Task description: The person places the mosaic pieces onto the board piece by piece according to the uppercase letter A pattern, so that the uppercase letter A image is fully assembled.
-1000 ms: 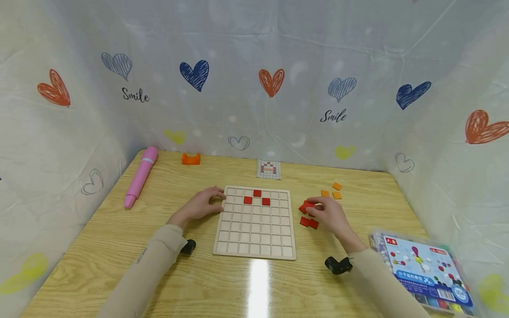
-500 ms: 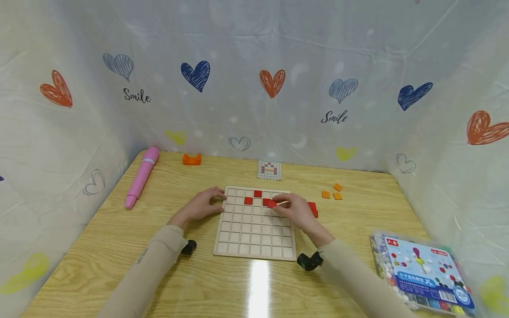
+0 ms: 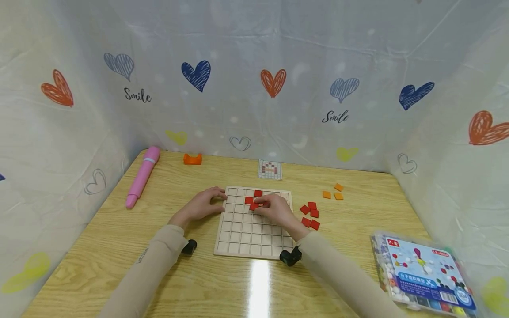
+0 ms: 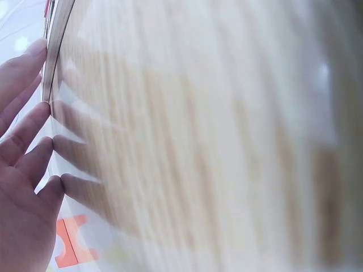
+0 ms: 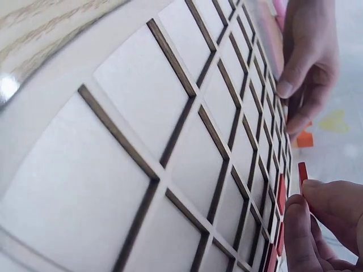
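My right hand (image 3: 276,211) pinches a small red square tile (image 5: 302,174) between thumb and fingers, over the upper middle of the pale gridded board (image 3: 245,238). In the head view this tile overlaps the area just below a red tile (image 3: 248,200) lying in a cell; another red tile (image 3: 258,193) sits in the top row. My right fingers hide a third tile on the board. At the board's left edge rests my left hand (image 3: 202,206), thumb and fingers spread, the fingertips (image 4: 52,141) down by the rim.
Several loose red tiles (image 3: 312,213) lie right of the board, with orange tiles (image 3: 327,194) farther back. Behind the board is a printed pattern card (image 3: 270,169). A pink wand-like object (image 3: 143,177), an orange bracket (image 3: 192,159) and a molecular model box (image 3: 427,271) stand around.
My right hand has carried a red tile leftward from the loose pile to the board's upper middle, uncovering the pile. My left hand has stayed at the board's edge.
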The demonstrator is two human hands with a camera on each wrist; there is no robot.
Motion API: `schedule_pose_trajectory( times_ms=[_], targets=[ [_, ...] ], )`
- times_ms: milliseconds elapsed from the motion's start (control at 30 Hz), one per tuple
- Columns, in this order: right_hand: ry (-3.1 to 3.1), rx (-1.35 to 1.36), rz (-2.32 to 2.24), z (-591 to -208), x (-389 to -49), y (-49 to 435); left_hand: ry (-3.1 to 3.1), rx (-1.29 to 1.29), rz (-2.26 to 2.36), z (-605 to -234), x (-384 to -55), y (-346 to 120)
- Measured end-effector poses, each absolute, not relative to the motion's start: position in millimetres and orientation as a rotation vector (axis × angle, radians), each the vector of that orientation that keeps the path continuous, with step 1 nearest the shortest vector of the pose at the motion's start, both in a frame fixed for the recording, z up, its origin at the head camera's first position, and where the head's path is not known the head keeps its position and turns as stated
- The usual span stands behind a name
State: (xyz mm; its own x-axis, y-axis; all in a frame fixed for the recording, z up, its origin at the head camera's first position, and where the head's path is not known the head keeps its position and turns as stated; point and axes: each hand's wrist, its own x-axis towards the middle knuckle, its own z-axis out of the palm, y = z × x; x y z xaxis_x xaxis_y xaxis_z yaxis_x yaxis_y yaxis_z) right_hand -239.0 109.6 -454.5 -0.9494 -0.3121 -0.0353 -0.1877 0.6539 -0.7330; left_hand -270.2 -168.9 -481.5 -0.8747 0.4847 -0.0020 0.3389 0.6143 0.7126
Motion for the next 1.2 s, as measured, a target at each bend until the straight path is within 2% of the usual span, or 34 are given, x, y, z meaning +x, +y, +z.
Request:
schedule_pose_trajectory(
  times_ms=[1200],
  targets=[
    [2.72, -0.584, -1.076, -464.9, -246.7, 65.2, 2.634, 0.667, 1.131, -478.8, -269.0, -167.1]
  ],
)
